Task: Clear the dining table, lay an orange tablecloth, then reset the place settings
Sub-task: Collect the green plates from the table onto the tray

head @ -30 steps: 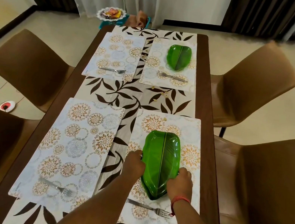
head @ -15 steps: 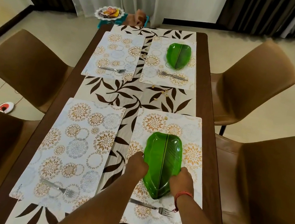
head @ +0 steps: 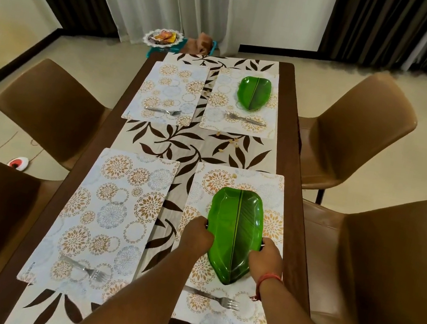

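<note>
On the near right placemat (head: 270, 189) I have both hands around the near green leaf-shaped plastic plate (head: 234, 231): my left hand (head: 198, 234) curls its fingers on the plate's left rim, my right hand (head: 266, 258), with a red thread at the wrist, curls on the right rim. I cannot tell whether the plate rests on the mat or is just off it.

I count two such plates; the second green leaf plate (head: 253, 93) lies on the far right placemat (head: 214, 116). Four rectangular floral placemats sit in two rows on the cream runner with brown leaf print (head: 170, 142), which covers the middle of the dark wooden dining table (head: 291, 112); the near left placemat (head: 103, 216) and the far left placemat (head: 168, 88) hold no plate. Four steel forks, one per mat: near right fork (head: 214, 298), near left fork (head: 86, 270), far left fork (head: 162, 110), far right fork (head: 244, 118). A few pale crumbs (head: 228, 143) lie on the runner between the rows.

Four brown chairs (head: 356, 124) stand around the table, two each side. Beyond the far end, a small stool with a bright plate (head: 163, 37) stands by the curtains.
</note>
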A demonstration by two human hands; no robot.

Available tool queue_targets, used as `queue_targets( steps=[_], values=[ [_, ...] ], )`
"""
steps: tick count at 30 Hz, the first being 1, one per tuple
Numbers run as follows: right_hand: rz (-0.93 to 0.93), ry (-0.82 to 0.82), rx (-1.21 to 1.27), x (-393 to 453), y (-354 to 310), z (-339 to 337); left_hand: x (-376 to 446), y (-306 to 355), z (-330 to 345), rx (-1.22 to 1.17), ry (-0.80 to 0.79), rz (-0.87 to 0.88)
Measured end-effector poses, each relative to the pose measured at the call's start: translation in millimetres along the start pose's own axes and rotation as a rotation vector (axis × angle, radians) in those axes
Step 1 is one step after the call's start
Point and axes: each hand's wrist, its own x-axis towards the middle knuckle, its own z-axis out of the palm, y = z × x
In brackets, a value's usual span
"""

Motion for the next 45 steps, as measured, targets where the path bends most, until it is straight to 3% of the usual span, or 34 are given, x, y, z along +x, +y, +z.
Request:
queue_targets(
  steps=[8,18,27,37,45],
  values=[
    [-0.047,0.013,0.093,-16,0,-37,-31,20,11,-0.173,0.049,-0.023],
    [-0.032,0.243,0.179,-68,16,-104,-69,79,26,-0.313,-0.125,0.177],
    [0.082,0.400,0.225,-121,78,-152,-129,92,77,-0.344,-0.327,0.205],
    [0.101,0.502,0.281,-128,163,-252,-169,158,191,-0.237,-0.336,0.289],
    [0.172,0.592,0.343,-116,276,-406,-229,273,352,-0.206,-0.347,0.417]
  ],
)
